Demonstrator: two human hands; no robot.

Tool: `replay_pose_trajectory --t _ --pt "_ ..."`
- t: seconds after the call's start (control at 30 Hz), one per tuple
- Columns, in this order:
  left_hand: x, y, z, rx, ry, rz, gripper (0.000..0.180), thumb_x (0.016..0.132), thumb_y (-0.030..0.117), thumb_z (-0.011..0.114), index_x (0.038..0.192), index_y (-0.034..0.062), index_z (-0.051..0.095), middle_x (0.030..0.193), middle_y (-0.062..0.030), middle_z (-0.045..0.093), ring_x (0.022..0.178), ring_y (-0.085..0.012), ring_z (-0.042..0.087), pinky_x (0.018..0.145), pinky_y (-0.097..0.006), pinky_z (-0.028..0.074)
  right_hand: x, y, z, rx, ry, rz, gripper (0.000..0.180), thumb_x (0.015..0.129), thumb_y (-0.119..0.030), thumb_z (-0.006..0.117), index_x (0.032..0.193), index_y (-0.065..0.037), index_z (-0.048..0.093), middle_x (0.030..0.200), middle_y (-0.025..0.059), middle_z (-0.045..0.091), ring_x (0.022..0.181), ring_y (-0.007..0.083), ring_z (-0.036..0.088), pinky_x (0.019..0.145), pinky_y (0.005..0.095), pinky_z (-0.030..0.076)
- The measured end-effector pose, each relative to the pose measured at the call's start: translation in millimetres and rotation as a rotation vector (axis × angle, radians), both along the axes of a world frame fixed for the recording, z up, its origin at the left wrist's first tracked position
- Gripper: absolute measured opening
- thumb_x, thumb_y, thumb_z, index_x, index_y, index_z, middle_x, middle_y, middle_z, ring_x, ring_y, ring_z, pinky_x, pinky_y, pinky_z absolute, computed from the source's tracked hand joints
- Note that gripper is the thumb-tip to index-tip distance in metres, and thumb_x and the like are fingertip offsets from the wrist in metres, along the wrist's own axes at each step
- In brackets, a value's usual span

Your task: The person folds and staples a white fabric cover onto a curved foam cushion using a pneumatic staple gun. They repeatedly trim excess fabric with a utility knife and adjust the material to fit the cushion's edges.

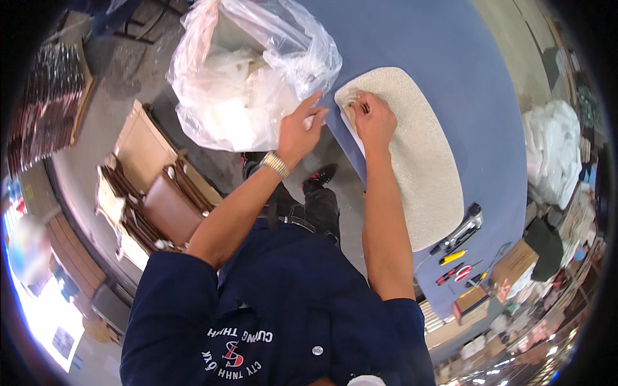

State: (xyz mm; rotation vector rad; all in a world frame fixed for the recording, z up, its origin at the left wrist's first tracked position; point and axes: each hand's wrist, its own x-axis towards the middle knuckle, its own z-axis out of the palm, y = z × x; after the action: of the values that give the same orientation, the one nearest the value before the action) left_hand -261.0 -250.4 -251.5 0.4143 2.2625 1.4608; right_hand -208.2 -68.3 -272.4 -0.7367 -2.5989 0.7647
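A cream, rough-textured upholstered pad (425, 161) with rounded corners lies along the near-left edge of the blue-grey table (489, 141). My right hand (375, 122) is closed in a pinch over the pad's far-left corner, where a pale edge shows beneath the fingers. What the fingertips hold is too small to make out. My left hand (300, 134), with a metal watch at the wrist, hovers left of the table edge. Its thumb and forefinger are apart, and a clear plastic bag (222, 96) of white material sits just beyond it.
A staple gun (467, 226), a yellow-handled cutter (452, 257) and several hand tools lie at the table's near right. A cardboard box (515, 267) stands beyond them. Brown padded chair parts (168, 209) are stacked on the floor at left. White wrapped goods (552, 151) stand past the table's right.
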Motion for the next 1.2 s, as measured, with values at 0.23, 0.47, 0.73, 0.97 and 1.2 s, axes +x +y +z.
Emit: replay_pose_trajectory --t 0.23,0.47,0.73,0.97,1.2 --pt "134.7 -126.8 -77.6 -0.413 -0.280 0.295 0.050 0.093 0.022 0.068 0.140 0.0074 0.061 0.105 -0.0122 0.078 0.097 -0.0280 0.075 0.089 -0.038 0.058 0.1 9.8 1.7 0.004 -0.121 0.051 0.015 0.081 -0.018 0.081 0.085 -0.013 0.067 0.096 -0.0008 0.077 0.088 0.0266 0.071 0.073 0.0427 0.055" --pt "241.1 -170.0 -105.3 -0.464 -0.360 0.538 0.044 0.090 0.027 0.069 0.130 0.0078 0.069 0.100 -0.0160 0.078 0.090 -0.0300 0.076 0.084 -0.040 0.058 6.0 14.5 4.7 -0.026 -0.096 0.138 0.015 0.080 -0.019 0.081 0.085 -0.015 0.068 0.102 0.0004 0.078 0.087 0.0287 0.071 0.073 0.0432 0.055" --pt "194.2 -84.6 -56.1 -0.231 -0.228 0.343 0.043 0.092 0.030 0.070 0.126 0.0047 0.071 0.106 -0.0192 0.077 0.097 -0.0310 0.075 0.088 -0.040 0.058 42.4 100.2 29.9 -0.642 0.223 0.115 0.024 0.093 -0.020 0.077 0.108 -0.002 0.073 0.102 0.0066 0.075 0.094 0.0144 0.068 0.085 0.0301 0.054" --pt "62.2 -45.8 -43.3 0.004 0.149 0.154 0.034 0.096 0.022 0.073 0.123 0.0008 0.072 0.110 -0.0144 0.078 0.098 -0.0226 0.074 0.089 -0.034 0.055 304.6 143.2 45.8 -0.488 0.315 -0.524 0.024 0.097 -0.020 0.072 0.110 0.000 0.072 0.103 0.0085 0.073 0.092 0.0152 0.067 0.085 0.0301 0.053" --pt "-56.7 76.3 -18.0 -0.120 -0.298 -0.061 0.063 0.102 0.047 0.061 0.151 0.0098 0.050 0.129 -0.0050 0.063 0.103 -0.0161 0.055 0.081 -0.035 0.049 378.2 26.0 -20.7 -0.878 0.454 -0.912 0.050 0.098 -0.032 0.070 0.139 -0.007 0.059 0.114 0.0129 0.070 0.099 0.0186 0.066 0.085 0.0348 0.055"
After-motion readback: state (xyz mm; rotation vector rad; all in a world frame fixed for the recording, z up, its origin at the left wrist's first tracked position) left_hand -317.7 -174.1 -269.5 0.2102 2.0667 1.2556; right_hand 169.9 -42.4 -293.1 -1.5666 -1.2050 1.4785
